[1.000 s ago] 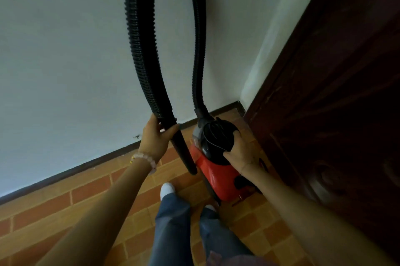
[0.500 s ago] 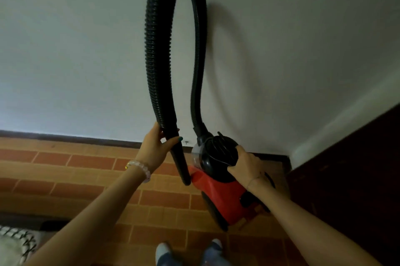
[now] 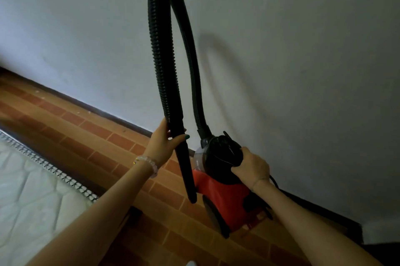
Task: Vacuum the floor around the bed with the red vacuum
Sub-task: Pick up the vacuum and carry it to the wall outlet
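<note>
The red vacuum [image 3: 227, 198] with its black top hangs above the tiled floor close to the wall. My right hand [image 3: 251, 167] grips the black handle on its top. A black ribbed hose [image 3: 160, 53] arches up from the vacuum and comes back down. My left hand [image 3: 163, 143] holds the hose where it meets the tapered black nozzle [image 3: 187, 174], which points down at the floor. The bed's white quilted mattress [image 3: 28, 196] fills the lower left corner.
A white wall [image 3: 292, 49] with a dark skirting board [image 3: 112, 114] runs diagonally behind the vacuum. Orange brick-pattern tiles [image 3: 86, 140] lie between the wall and the bed. Small white crumbs dot the tiles near the skirting. A black cord trails behind my right wrist.
The view has swung left, away from the dark wooden door, and the mattress has come into sight. Both hands keep their hold on the hose and the vacuum.
</note>
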The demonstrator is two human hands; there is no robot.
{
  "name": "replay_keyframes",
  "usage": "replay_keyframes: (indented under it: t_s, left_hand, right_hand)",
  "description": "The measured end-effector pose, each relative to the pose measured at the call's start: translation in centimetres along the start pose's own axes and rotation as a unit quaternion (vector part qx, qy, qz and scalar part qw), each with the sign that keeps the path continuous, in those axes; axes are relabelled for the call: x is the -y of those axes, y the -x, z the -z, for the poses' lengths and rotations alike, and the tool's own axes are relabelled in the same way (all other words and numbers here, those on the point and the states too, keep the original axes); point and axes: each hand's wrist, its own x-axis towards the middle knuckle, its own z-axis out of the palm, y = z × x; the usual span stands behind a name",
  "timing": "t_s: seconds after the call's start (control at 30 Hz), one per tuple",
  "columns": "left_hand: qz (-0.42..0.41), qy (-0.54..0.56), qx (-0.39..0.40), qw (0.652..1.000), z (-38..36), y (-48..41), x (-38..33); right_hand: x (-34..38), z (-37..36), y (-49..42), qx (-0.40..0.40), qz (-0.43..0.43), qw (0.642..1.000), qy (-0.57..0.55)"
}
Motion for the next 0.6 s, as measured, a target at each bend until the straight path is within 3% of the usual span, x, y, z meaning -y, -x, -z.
replay_keyframes:
  t_s: [0.6]
  left_hand:
    - [0.124, -0.061, -0.209, 0.968, 13.2, -7.2, 6.6]
  right_hand:
    - [17.4, -6.3, -16.5, 0.081, 0.175, 0.981, 0.035]
